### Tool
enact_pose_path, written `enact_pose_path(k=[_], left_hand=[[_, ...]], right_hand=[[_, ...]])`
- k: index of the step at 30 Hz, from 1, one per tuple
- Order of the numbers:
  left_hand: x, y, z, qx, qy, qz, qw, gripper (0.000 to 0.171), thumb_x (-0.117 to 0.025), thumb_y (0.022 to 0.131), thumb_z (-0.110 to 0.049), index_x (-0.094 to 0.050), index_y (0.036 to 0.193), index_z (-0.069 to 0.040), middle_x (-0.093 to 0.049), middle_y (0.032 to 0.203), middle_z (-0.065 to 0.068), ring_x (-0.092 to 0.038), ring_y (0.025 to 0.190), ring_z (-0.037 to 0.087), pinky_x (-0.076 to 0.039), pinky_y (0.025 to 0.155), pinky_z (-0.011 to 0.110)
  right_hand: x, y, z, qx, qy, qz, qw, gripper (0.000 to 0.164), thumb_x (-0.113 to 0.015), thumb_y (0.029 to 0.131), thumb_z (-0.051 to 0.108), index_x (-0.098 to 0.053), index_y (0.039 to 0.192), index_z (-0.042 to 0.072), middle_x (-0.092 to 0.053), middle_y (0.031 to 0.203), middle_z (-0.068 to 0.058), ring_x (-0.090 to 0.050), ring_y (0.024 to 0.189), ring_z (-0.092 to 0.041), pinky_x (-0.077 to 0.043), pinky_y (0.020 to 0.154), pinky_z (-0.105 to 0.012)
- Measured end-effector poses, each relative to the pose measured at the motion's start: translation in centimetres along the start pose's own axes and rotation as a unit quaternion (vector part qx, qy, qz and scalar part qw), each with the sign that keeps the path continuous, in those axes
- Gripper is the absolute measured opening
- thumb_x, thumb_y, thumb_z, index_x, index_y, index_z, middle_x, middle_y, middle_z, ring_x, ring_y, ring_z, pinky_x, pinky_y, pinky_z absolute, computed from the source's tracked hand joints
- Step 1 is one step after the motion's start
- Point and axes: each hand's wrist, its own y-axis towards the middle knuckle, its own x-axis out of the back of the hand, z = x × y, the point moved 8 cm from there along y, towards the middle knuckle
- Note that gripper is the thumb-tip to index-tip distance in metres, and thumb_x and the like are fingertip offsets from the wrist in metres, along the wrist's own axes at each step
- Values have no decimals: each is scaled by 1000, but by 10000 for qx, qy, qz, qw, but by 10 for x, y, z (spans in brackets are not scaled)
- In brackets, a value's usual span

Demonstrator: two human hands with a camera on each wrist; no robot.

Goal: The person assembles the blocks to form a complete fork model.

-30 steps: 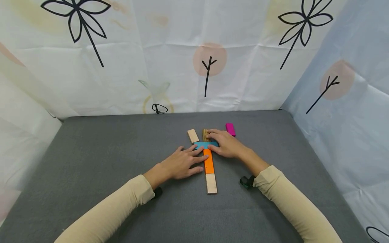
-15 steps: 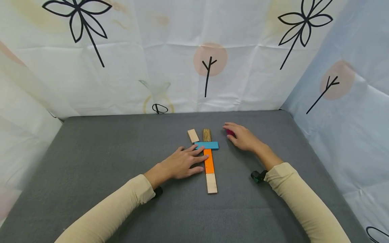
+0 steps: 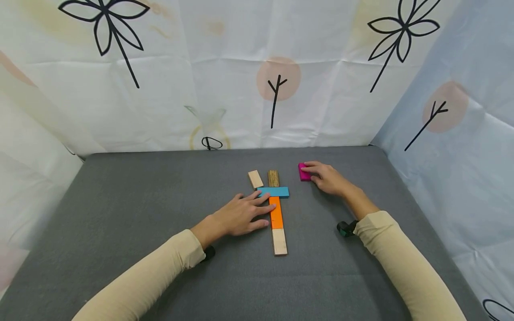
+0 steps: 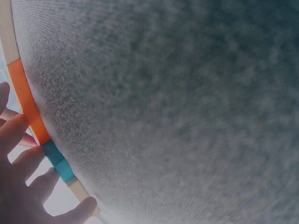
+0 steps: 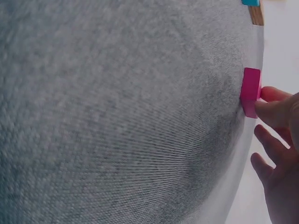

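My left hand (image 3: 241, 217) lies with spread fingers over the row of blocks. Its fingertips rest on the blue block (image 3: 279, 191) and the orange block (image 3: 276, 218); in the left wrist view, the fingers reach along the orange block (image 4: 28, 100) and the blue block (image 4: 58, 161). Off to the right, my right hand (image 3: 331, 179) pinches the right side of a magenta block (image 3: 303, 174) between thumb and fingers. The right wrist view has the thumb and index finger at one end of the magenta block (image 5: 251, 88).
A patterned brown block (image 3: 273, 178) stands beyond the blue one, and a pale wooden block (image 3: 255, 179) lies slanted beside it. Another pale wooden block (image 3: 279, 243) extends the row nearer me. The grey tabletop (image 3: 160, 187) meets fabric walls (image 3: 233, 89) behind and at both sides.
My right hand has left the brown and blue blocks and moved right to the magenta block, which has turned slightly. My left hand has kept its place.
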Motion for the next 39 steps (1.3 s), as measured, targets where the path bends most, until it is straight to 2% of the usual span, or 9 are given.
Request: enact_pose_path(k=[11,22,39], left_hand=[[-1,0,1,-10,22,-26,10000,55,-45,104,-50,-41,153,-27,-26,163,6,-26,149,31,-36,104,62],[-1,1,2,122,-8,116,9999,55,-43,104,-52,-41,154,-30,-25,163,3,-25,149,29,-36,105,62],[0,1,1,71,-123,9,9999,54,-45,103,-51,-42,153,-29,-26,163,4,-25,149,29,-36,104,62]], right_hand=[[-1,5,5,163,-151,-258,9994,33,-60,95,-6,-64,128,-6,-52,136,-27,-50,124,-45,-38,103,-59],[-10,9,21,320,-298,-191,9989,33,-63,96,0,-65,128,-3,-53,133,-26,-53,121,-43,-42,100,-57],[-19,12,36,461,-265,-139,9985,33,-66,95,3,-67,127,-2,-56,129,-24,-56,118,-39,-44,100,-54]])
